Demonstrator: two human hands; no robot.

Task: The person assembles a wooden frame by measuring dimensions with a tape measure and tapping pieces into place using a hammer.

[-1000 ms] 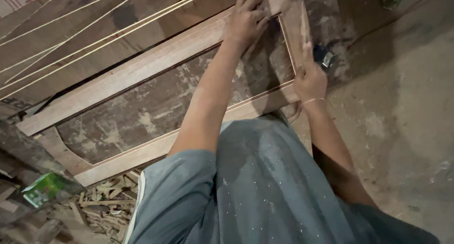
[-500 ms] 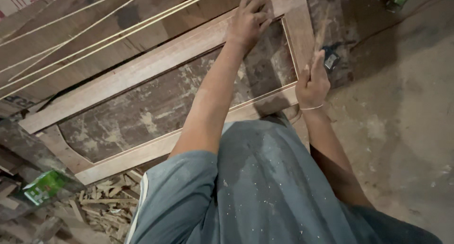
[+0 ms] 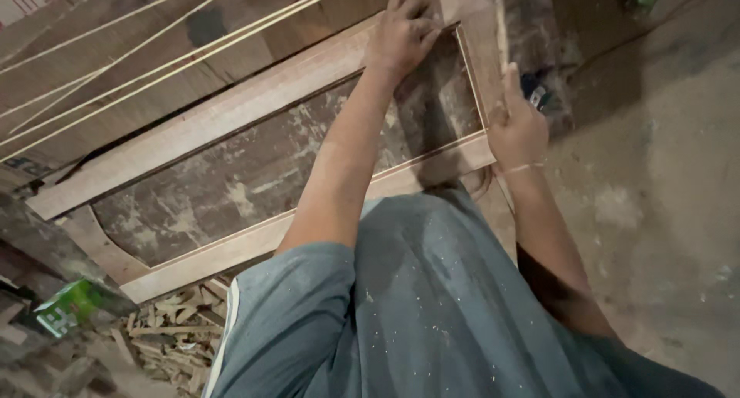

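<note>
Nearest you, wood offcuts (image 3: 173,344) litter the floor beside a small green box (image 3: 68,305). Your right hand (image 3: 518,124) sits at the right rail of the wooden frame (image 3: 231,109), fingers curled around a thin strip of wood (image 3: 502,28) that runs along that rail; since a second ago this hand has lifted slightly and the strip now stands clear above it. Farther off, your left hand (image 3: 405,32) stays pressed on the frame's top corner, fingers bent, gripping its edge. The frame lies flat on the worn, paint-stained bench (image 3: 254,174).
</note>
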